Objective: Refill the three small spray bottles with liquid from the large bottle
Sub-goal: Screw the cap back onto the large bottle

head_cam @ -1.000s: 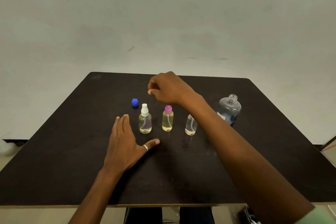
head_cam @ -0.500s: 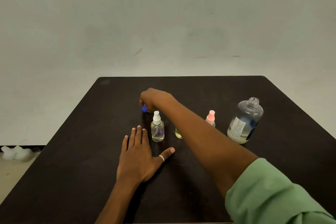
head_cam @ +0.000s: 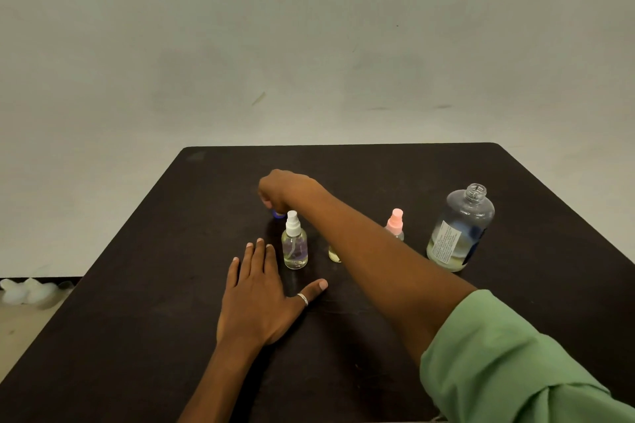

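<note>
A: Blue cap (head_cam: 277, 215), far left on the table (head_cam: 137, 285), is being pinched by the right hand (head_cam: 287, 191); the left hand (head_cam: 261, 299) lies flat and spread.

B: The large bottle (head_cam: 458, 228), uncapped at right, is judged light and slippery; its body should be gripped.

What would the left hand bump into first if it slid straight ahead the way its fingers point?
Probably the blue cap under the right hand. The left hand lies flat, fingers pointing away; the white-topped spray bottle stands just right of that line, though depth is unclear.
</note>
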Available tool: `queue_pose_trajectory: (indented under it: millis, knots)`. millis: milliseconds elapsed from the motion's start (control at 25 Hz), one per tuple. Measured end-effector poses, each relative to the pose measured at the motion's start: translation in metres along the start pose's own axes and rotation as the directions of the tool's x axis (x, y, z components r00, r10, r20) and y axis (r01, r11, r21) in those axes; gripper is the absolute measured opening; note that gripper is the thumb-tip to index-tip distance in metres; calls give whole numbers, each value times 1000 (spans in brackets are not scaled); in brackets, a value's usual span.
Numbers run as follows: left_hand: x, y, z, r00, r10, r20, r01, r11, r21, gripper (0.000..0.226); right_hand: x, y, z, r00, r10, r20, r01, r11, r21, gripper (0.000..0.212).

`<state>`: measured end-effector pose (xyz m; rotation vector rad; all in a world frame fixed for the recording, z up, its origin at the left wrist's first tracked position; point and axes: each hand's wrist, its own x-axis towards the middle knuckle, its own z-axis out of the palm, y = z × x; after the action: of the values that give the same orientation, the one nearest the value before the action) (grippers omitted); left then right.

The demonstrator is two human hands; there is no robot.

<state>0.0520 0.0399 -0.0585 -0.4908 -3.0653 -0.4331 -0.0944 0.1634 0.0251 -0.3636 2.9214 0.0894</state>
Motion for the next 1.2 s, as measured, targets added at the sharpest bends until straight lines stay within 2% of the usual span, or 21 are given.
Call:
queue_pose_trajectory:
  millis: [80,240,480,560,640,720,800,880,920,960,1040,1120,1200]
  knots:
    - [0,0,-1,1000,1,-2,-1,1000,-9,128,-3,3,-5,1000,-13,-15,13,999,37,10]
    - [1,-1,-1,1000,0,-28,0,1000,-29,128,-34,11,-41,985,-21,-174,54,981,186,22]
    - [-3,0,-5,1000,7,-23,-9,996,-85,129,-147,37,-85,929,-2,-369,118,950,291,21]
    - [-6,1,-6,998,2,-57,-12,984,-176,129,-185,50,-87,919,27,-393,105,945,310,19]
    - [-14,6,-7,983,-28,-183,-33,946,-322,119,-218,66,-88,916,76,-394,59,946,319,19]
    - [-28,21,-8,905,-1,-426,-179,906,-383,96,-247,84,-91,909,127,-396,1,952,307,18]
    - [-44,50,-9,775,134,-618,-398,862,-312,70,-270,101,-95,900,193,-390,-69,948,311,19]
    - [-54,90,-5,677,297,-673,-580,778,-241,53,-287,118,-96,895,254,-368,-140,940,310,21]
    - [-57,113,-4,656,350,-669,-638,731,-243,49,-293,126,-96,893,278,-354,-172,938,302,22]
    - [-58,136,-3,662,373,-650,-668,687,-286,50,-298,132,-94,894,295,-338,-198,935,293,21]
    - [-55,181,-4,762,347,-547,-623,625,-471,61,-304,140,-88,900,316,-301,-234,932,278,20]
    - [-43,217,0,888,284,-361,-459,599,-656,80,-306,146,-78,907,328,-265,-256,927,274,21]
    - [-26,241,12,948,233,-218,-316,589,-744,97,-306,152,-67,912,334,-240,-261,921,288,23]
